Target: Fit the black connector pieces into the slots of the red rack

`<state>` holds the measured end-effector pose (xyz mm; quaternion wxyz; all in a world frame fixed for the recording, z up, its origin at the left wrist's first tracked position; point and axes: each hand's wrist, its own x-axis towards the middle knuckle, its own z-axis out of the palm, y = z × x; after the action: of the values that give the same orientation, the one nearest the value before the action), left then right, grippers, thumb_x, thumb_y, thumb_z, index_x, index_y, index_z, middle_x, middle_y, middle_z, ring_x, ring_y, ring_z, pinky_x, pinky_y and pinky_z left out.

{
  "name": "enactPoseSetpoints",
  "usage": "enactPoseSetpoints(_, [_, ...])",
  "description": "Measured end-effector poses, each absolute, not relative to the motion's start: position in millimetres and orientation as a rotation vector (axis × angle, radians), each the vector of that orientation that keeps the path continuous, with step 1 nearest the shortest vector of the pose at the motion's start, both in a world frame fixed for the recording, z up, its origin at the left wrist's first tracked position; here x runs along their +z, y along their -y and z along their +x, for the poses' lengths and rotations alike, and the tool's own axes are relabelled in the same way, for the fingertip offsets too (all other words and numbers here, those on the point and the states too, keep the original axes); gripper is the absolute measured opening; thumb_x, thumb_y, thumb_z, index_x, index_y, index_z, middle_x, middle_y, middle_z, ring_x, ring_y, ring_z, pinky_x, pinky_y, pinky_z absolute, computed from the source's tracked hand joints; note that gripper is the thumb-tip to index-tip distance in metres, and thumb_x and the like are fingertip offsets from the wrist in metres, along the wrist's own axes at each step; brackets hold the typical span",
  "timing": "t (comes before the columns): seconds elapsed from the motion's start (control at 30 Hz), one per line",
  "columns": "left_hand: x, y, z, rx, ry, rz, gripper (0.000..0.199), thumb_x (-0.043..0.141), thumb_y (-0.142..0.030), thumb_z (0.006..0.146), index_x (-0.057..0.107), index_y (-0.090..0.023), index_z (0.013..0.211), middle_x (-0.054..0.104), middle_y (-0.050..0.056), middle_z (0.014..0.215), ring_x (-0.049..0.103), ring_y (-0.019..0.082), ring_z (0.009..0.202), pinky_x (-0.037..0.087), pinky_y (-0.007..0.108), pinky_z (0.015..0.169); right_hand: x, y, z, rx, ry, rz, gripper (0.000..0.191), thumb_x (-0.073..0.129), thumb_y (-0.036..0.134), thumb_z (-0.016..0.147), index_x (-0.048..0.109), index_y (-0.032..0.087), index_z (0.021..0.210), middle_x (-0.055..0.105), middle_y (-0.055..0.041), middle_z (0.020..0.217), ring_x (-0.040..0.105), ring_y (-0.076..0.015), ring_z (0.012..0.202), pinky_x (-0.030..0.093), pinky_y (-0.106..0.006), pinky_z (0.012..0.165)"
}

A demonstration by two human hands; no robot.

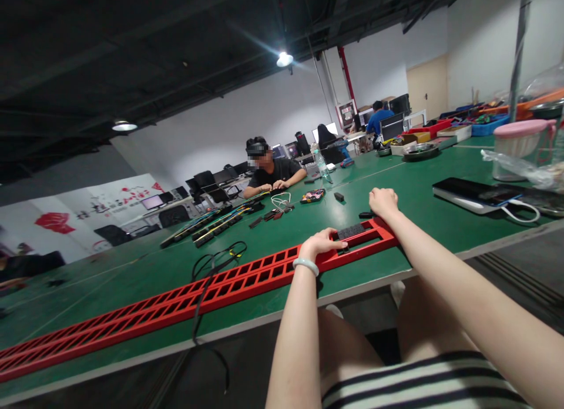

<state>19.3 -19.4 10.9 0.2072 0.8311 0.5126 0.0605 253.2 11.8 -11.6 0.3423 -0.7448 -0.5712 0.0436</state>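
Note:
A long red slotted frame (247, 280) lies along the near edge of the green table, its right end in front of me. My left hand (324, 244), with a pale bangle on the wrist, grips the frame near that end, thumb and fingers spread across it. Beside its fingertips a black textured block (351, 231) sits in the frame's far row. My right hand (384, 202) is at the frame's right end with its fingers curled; whatever they hold is hidden. Close to it on the table is a small black piece (365, 215).
A black cable (203, 291) crosses the frame and hangs over the table edge (255, 322). Beyond are black strips with wires (224, 224), a small black block (339, 197) and a seated person (275, 171). A phone on a white device (469, 194) lies right.

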Motion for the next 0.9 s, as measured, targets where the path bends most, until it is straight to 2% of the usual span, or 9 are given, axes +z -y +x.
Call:
enactPoseSetpoints(0.17, [10, 23, 17, 0.179, -1.423, 2.339, 0.065, 0.06, -0.053, 0.059, 0.05, -0.018, 0.113, 0.055, 0.006, 0.113, 0.051, 0.023, 0.101, 0.039, 0.027, 0.086, -17, -17, 256, 0.204, 1.612, -1.985, 0.041, 0.029, 0.034, 0.083, 0.063, 0.014, 0.095, 0.056, -0.0165, 0.103, 0.039, -0.0323, 0.106, 0.03, -0.045, 0.084])
enactPoseSetpoints(0.33, [9, 27, 12, 0.206, -1.386, 2.385, 0.069, 0.057, -0.059, 0.059, 0.048, -0.019, 0.115, 0.054, 0.006, 0.114, 0.052, 0.022, 0.1, 0.038, 0.027, 0.086, -23, -22, 252, 0.27, 1.623, -2.058, 0.054, 0.024, 0.049, 0.083, 0.062, 0.013, 0.099, 0.056, -0.0176, 0.105, 0.04, -0.0337, 0.107, 0.029, -0.05, 0.084])
enactPoseSetpoints(0.5, [9, 29, 12, 0.222, -1.399, 2.401, 0.072, 0.055, -0.062, 0.059, 0.047, -0.019, 0.116, 0.053, 0.006, 0.116, 0.051, 0.022, 0.102, 0.038, 0.027, 0.087, -24, -24, 252, 0.338, 1.675, -2.041, 0.056, 0.021, 0.05, 0.084, 0.061, 0.013, 0.1, 0.056, -0.0171, 0.107, 0.046, -0.0304, 0.103, 0.027, -0.051, 0.086])
enactPoseSetpoints(0.73, [9, 32, 10, 0.244, -1.405, 2.426, 0.074, 0.052, -0.064, 0.06, 0.046, -0.019, 0.118, 0.051, 0.007, 0.118, 0.048, 0.023, 0.105, 0.037, 0.028, 0.087, -23, -19, 248, 0.281, 1.83, -2.038, 0.036, 0.039, 0.043, 0.08, 0.062, 0.02, 0.095, 0.056, -0.0135, 0.107, 0.048, -0.0306, 0.1, 0.029, -0.054, 0.082])
enactPoseSetpoints(0.9, [10, 34, 11, 0.247, -1.401, 2.43, 0.073, 0.052, -0.064, 0.06, 0.047, -0.019, 0.118, 0.052, 0.007, 0.117, 0.05, 0.023, 0.102, 0.037, 0.028, 0.087, -23, -14, 244, 0.313, 1.9, -2.007, 0.034, 0.037, 0.043, 0.08, 0.062, 0.022, 0.091, 0.057, -0.0117, 0.104, 0.05, -0.0296, 0.096, 0.026, -0.057, 0.081])
